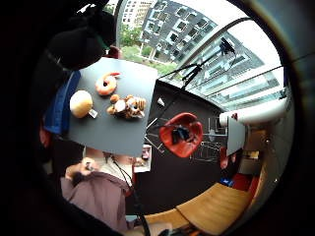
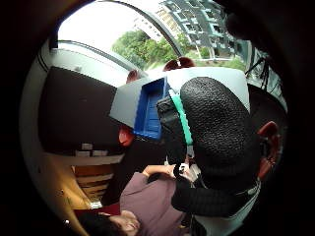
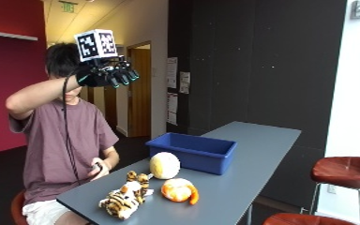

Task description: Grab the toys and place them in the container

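Three plush toys lie on the near end of the grey table: a striped tiger, an orange shrimp and a cream round toy. Just behind them stands the blue container, which looks empty. My gloved right hand is raised high at head level, well above the table, with its fingers relaxed and holding nothing. From up there the little finger side palm view shows the tiger, the shrimp and the round toy. The thumb side view shows the container behind a gloved finger.
The person sits at the table's near end, with the bare left hand low at the table edge. Red stools stand on the table's right side. The table stretches on beyond the container toward a dark wall.
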### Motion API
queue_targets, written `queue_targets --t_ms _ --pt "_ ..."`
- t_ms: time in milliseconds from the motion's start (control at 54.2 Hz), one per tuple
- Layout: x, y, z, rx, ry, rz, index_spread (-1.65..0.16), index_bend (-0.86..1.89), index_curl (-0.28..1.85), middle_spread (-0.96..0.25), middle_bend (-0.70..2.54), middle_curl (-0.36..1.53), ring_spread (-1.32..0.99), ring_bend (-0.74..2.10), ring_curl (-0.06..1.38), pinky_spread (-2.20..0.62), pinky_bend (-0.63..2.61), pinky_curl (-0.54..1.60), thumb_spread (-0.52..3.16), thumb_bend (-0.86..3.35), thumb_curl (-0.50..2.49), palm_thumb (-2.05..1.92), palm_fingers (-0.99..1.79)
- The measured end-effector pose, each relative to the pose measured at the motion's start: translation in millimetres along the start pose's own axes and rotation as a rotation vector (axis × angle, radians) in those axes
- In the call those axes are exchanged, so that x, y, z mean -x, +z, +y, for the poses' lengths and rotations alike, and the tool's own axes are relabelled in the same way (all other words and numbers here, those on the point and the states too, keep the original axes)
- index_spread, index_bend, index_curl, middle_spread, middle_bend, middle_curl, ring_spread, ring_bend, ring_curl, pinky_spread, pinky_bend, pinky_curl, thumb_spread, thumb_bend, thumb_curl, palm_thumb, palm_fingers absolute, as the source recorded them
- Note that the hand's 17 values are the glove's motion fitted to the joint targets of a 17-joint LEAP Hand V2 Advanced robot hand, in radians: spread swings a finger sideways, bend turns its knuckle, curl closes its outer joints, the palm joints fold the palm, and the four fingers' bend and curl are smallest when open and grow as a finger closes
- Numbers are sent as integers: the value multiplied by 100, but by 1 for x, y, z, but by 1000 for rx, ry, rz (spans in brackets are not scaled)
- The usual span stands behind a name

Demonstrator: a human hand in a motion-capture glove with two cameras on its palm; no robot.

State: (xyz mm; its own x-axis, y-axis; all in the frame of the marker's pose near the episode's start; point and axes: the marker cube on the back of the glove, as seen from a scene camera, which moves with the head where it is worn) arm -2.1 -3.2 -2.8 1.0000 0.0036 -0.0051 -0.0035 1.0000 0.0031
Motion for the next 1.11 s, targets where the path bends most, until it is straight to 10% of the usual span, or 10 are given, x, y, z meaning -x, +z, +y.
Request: queue_targets --t_ms 277,664,1107 --pt "24 -1 -30 22 -24 65 -18 13 9 -4 20 11 -13 57 18 -6 75 26 127 -5 1 -9 24" --pt "-8 62 -80 228 -103 250 -21 6 16 -1 9 17 -6 42 18 -1 84 32 134 -8 5 -13 -34" --pt "-106 301 -42 621 -186 255 -20 3 12 3 7 15 0 26 21 3 82 33 114 -5 15 -5 -43"
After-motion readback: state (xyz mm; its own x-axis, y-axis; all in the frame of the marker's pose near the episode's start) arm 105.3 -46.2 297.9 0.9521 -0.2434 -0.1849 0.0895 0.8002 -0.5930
